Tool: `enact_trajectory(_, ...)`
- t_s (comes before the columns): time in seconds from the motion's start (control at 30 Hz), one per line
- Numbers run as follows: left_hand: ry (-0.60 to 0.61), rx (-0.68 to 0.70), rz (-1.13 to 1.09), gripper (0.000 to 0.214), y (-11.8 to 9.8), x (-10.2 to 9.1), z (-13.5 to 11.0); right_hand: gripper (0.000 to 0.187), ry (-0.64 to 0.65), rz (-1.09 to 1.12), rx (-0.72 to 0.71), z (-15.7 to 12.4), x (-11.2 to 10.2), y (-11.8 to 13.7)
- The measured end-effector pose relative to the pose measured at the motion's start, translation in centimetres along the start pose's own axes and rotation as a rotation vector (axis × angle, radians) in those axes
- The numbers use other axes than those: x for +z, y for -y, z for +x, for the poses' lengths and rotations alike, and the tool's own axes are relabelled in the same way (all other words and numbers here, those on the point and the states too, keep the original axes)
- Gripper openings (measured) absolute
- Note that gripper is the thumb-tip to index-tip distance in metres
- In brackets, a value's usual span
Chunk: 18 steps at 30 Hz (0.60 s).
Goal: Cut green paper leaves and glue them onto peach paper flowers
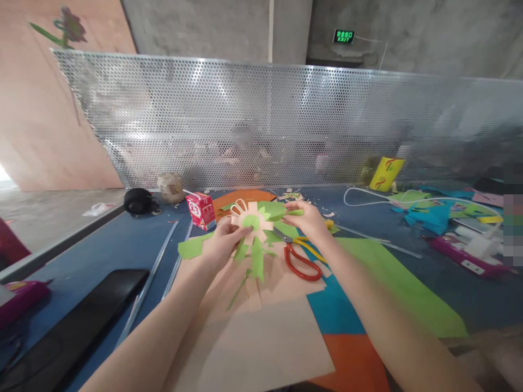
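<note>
My left hand [223,242] pinches a paper flower [250,220] between thumb and fingers. The flower has pale peach petals, some looped, around a green centre, and green strips hang below it. At the flower's right side, my right hand [307,220] is closed on a green paper piece [274,209], which reaches to the petals; whether it is joined to them I cannot tell. Scissors with one red and one yellow handle [287,238] lie under my right wrist, on peach paper sheets [261,343]. Cut green scraps [257,261] are just beneath the flower.
A red drink carton [201,210] with a straw stands left of the flower. A black phone-like slab [81,326] and purple glue guns [466,256] lie at the sides. Green sheet paper [400,277] is at right. A perforated metal screen [183,120] closes off the back.
</note>
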<state>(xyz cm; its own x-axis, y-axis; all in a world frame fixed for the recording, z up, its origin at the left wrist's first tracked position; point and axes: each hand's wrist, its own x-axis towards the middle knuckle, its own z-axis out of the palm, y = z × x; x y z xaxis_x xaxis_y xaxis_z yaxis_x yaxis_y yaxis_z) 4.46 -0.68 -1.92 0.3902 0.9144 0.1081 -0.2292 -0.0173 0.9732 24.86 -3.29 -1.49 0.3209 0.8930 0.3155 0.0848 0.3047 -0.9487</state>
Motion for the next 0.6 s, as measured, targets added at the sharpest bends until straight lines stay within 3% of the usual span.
enact_trajectory(0.1,-0.006,-0.035,0.018,0.029,0.0,0.2,-0.2,0.028,0.018,0.013,0.023,-0.1,0.0,0.1)
enact_trajectory(0.4,-0.003,-0.082,-0.041,0.034,0.5,0.1,0.3,0.023,0.050,0.021,0.094,-0.2,0.2,0.4)
enact_trajectory(0.5,0.001,-0.099,0.060,0.027,0.2,0.2,-0.3,0.019,0.077,-0.014,0.128,-0.3,0.2,0.6)
enact_trajectory(0.6,0.113,-0.092,0.263,0.019,-0.7,1.2,-2.0,0.016,0.113,-0.061,0.175,-0.6,0.3,1.0)
